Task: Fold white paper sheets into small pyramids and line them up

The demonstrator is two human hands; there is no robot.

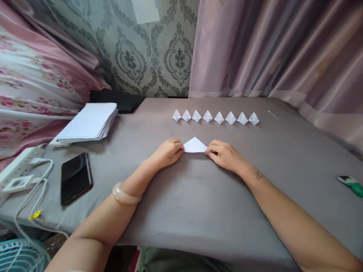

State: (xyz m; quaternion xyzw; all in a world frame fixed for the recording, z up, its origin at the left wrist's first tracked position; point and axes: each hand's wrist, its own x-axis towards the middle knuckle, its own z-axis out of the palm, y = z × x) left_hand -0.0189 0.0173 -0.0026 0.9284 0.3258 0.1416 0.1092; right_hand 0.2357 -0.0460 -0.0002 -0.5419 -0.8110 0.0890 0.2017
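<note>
A white sheet of paper [195,145], folded to a triangle with its point away from me, lies between my hands at the middle of the table. My left hand [169,152] pinches its left corner, fingers closed. At the right corner, my right hand [224,154] grips the paper between thumb and fingers. Both corners are partly hidden by my fingertips. Beyond my hands stands a row of several small folded paper pieces [208,116], each pointed at the top.
A stack of white paper [86,122] lies at the left, beside a black flat item [116,100]. Nearer me are a phone [76,179] and a power strip [21,166] with white cables. A green-and-white object [351,184] sits at the right edge. Curtains hang behind the table.
</note>
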